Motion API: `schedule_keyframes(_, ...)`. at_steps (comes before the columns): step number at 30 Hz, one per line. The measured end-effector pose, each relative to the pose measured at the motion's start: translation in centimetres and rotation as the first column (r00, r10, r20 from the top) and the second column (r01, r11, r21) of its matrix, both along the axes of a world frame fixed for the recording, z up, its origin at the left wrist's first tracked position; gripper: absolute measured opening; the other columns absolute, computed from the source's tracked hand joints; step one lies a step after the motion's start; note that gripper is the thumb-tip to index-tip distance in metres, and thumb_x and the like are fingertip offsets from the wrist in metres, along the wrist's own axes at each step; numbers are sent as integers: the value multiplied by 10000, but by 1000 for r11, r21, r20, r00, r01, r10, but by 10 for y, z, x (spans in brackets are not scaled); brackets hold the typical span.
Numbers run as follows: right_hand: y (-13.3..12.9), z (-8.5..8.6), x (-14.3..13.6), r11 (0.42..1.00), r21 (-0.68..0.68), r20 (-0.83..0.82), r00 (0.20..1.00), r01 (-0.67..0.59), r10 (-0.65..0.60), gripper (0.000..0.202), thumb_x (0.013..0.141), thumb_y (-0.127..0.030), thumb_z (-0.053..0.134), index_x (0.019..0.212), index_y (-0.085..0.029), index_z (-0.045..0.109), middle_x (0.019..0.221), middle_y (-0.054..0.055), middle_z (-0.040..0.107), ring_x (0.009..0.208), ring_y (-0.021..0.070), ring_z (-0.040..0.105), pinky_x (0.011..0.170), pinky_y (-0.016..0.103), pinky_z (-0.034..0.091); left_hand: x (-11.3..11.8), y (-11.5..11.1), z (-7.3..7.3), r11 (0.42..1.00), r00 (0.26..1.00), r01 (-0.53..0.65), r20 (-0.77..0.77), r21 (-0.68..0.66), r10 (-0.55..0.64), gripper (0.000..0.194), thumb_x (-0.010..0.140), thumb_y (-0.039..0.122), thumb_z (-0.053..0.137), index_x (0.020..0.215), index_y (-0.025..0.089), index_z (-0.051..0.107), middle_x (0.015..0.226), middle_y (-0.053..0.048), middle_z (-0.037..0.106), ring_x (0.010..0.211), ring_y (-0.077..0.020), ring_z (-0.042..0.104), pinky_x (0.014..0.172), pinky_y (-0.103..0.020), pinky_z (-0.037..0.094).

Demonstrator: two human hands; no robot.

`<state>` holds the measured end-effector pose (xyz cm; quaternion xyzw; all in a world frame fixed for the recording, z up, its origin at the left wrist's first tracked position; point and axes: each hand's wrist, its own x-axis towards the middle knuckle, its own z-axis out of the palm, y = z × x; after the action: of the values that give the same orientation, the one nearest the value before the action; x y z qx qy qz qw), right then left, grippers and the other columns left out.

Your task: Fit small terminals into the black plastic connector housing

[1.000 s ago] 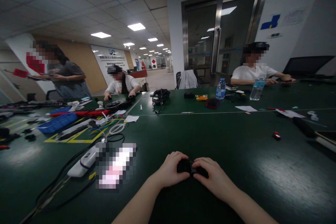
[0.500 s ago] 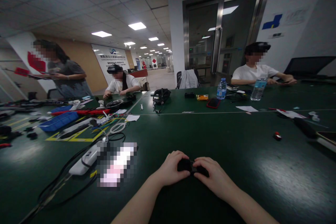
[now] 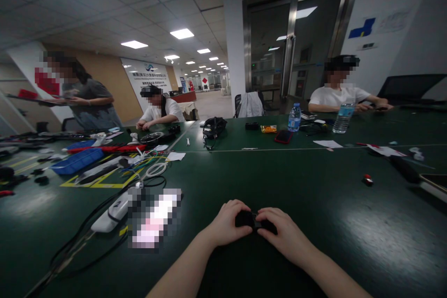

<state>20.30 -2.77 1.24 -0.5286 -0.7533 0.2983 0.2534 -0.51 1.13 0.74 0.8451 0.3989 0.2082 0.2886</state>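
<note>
Both of my hands grip a small black object (image 3: 257,225) just above or on the green tabletop (image 3: 300,181), near the front middle of the view. My left hand (image 3: 230,223) curls around its left end, thumb below and fingers above. The right end is pinched by my right hand (image 3: 284,233), with the thumb and fingertips closed on it. My fingers cover most of the object, so its exact kind does not show. The two hands are close together, with a narrow dark part visible between them.
Left of my hands lie a blurred-out bright panel (image 3: 157,219), a white power strip (image 3: 111,212), cables and a blue tray (image 3: 77,161). Ahead are a black head strap (image 3: 213,128), a phone (image 3: 283,136) and water bottles (image 3: 294,118). Co-workers sit across the table; another person stands left.
My hands and the black object stay almost in place. Across the table, the seated person at left has shifted their arms slightly.
</note>
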Motion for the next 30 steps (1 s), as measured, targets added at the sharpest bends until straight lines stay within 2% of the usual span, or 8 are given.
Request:
schedule_keyframes(7, -1, 2, 0, 1000, 14, 10, 1000, 5, -5, 194, 766, -288, 612, 956, -279, 648, 1136, 16, 597, 1089, 222, 518, 948, 400, 388, 1, 0, -1, 1000, 1000, 1, 13, 25, -1, 398, 695, 273, 692, 1067, 240, 555, 1092, -40, 540, 1034, -230, 479, 912, -359, 368)
schedule_keyframes(16, -1, 8, 3, 999, -10, -101, 994, 49, -50, 201, 774, -270, 595, 971, -267, 637, 1111, 16, 605, 1072, 218, 530, 939, 385, 408, 1, 0, 0, 1000, 1000, 2, 3, 21, -2, 395, 697, 286, 697, 1063, 242, 555, 1077, -38, 543, 1018, -230, 487, 891, -357, 380)
schedule_keyframes(23, 2, 6, 8, 994, -26, -167, 980, 101, -104, 240, 792, -334, 576, 1020, -268, 615, 1043, 15, 631, 1017, 215, 559, 914, 382, 426, 1, 0, 1, 1000, 1000, -3, -21, 6, 3, 393, 700, 297, 699, 1063, 246, 558, 1080, -39, 537, 1019, -233, 482, 889, -358, 386)
schedule_keyframes(30, 4, 14, 10, 987, -3, -236, 959, 163, -159, 309, 790, -364, 564, 1067, -231, 595, 1079, 37, 639, 1039, 225, 556, 935, 393, 401, 0, 0, 1, 1000, 1000, -3, -18, -12, 3, 407, 695, 283, 704, 1072, 243, 556, 1105, -39, 529, 1034, -233, 475, 894, -352, 379)
